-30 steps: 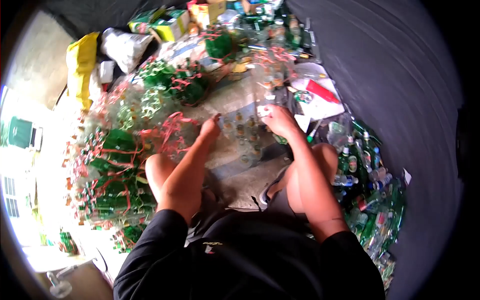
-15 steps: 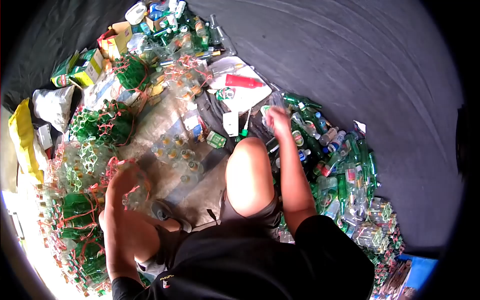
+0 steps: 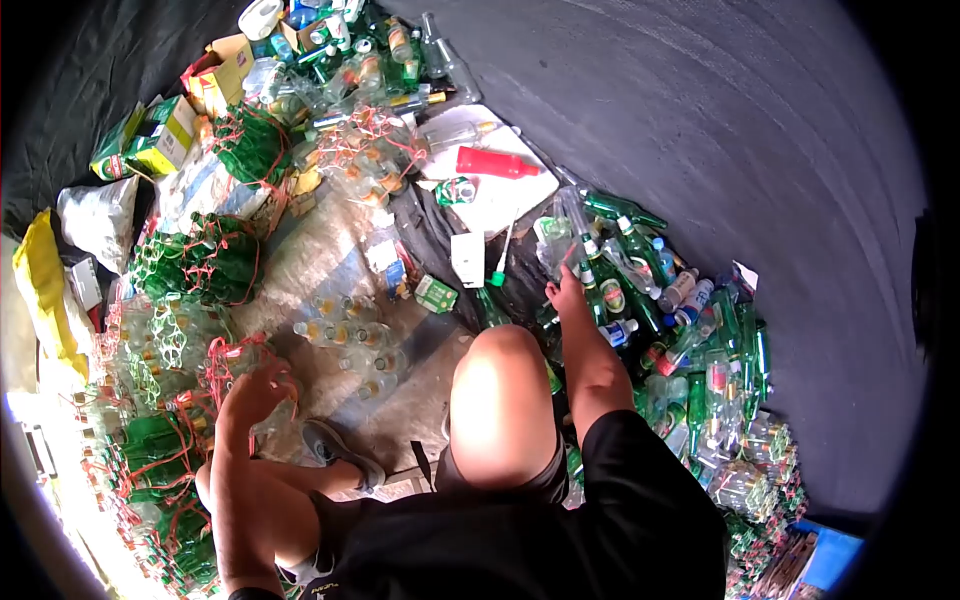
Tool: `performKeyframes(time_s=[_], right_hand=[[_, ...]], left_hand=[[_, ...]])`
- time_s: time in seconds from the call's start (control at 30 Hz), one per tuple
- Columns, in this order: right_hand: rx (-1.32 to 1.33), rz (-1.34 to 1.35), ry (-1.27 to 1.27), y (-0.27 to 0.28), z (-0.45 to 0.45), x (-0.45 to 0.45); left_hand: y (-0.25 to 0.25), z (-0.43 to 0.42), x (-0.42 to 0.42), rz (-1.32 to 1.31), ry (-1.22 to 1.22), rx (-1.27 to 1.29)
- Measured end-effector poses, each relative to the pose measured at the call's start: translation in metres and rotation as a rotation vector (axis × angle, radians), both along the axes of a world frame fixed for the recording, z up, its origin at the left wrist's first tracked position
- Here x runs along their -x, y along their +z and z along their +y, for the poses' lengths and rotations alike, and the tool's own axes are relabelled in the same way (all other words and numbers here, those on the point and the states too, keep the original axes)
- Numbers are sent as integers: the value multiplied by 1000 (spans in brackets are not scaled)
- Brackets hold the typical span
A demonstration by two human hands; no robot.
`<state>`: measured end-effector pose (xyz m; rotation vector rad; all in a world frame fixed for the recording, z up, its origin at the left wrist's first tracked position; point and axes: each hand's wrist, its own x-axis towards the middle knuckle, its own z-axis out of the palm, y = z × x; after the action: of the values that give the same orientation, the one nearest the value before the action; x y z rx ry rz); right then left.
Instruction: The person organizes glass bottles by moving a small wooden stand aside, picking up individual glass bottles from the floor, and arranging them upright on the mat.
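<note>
My left hand (image 3: 258,394) is at the left, its fingers curled at the red plastic string (image 3: 238,358) around a bundle of clear bottles; the fingertips are partly hidden. My right hand (image 3: 568,296) reaches into the loose bottles on the right, thumb and forefinger apart. Just beyond its fingers lies a clear bottle (image 3: 573,212), and green bottles (image 3: 598,268) lie beside it. Between my hands, several clear bottles with orange-brown marks (image 3: 350,335) stand close together on the floor sheet.
Green bottle bundles tied with string (image 3: 205,260) line the left side. A white board (image 3: 500,205) holds a red bottle (image 3: 495,163). Cartons (image 3: 165,137) and a yellow sack (image 3: 45,285) lie farther left. Dark sheeting (image 3: 740,130) rises behind the bottle pile.
My right hand has come down and back toward me from above the pile, and its fingers have spread. My left hand stays by the red string, shifted slightly. The view has tilted a little.
</note>
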<state>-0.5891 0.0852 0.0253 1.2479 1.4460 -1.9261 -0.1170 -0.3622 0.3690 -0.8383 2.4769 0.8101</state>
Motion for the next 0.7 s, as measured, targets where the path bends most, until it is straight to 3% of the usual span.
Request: performKeyframes(time_s=[0.1, 0.27, 0.3, 0.43, 0.6, 0.7], right_hand=[[133, 47, -140, -15, -4, 10], [32, 86, -150, -42, -16, 7], [-90, 83, -169, -22, -30, -7], [-41, 185, -100, 23, -52, -56], [196, 164, 129, 75, -61, -98], [427, 282, 332, 118, -71, -87]], left_hand=[[-9, -2, -5, 65, -42, 37], [5, 6, -1, 1, 5, -4], [8, 8, 2, 13, 4, -31], [-8, 0, -10, 88, -15, -14], [-1, 2, -11, 70, 16, -45], [8, 4, -16, 159, -53, 49]])
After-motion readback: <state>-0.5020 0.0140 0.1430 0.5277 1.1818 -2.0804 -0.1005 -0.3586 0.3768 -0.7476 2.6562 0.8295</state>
